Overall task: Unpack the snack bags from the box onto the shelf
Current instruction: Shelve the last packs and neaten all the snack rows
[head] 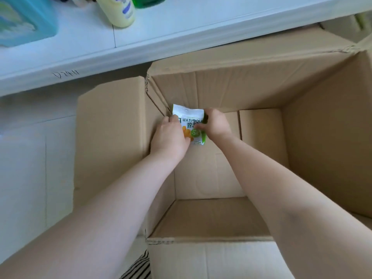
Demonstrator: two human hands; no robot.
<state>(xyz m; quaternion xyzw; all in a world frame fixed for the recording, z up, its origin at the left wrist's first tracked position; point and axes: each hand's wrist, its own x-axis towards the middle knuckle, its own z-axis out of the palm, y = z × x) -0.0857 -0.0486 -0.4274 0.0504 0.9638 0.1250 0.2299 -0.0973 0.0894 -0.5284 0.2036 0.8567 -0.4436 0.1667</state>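
both hands, left hand [171, 135] and right hand [216, 125], pinching one snack bag [190, 121] near the box's [302, 137] far-left inner corner, bare cardboard floor around it

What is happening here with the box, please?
A person is reaching with both hands into an open cardboard box. The left hand and the right hand together hold one snack bag, white and green, near the box's far left corner. No other bags show inside the box. Above it, a white shelf carries a pale yellow bottle, a green bottle and a blue package.
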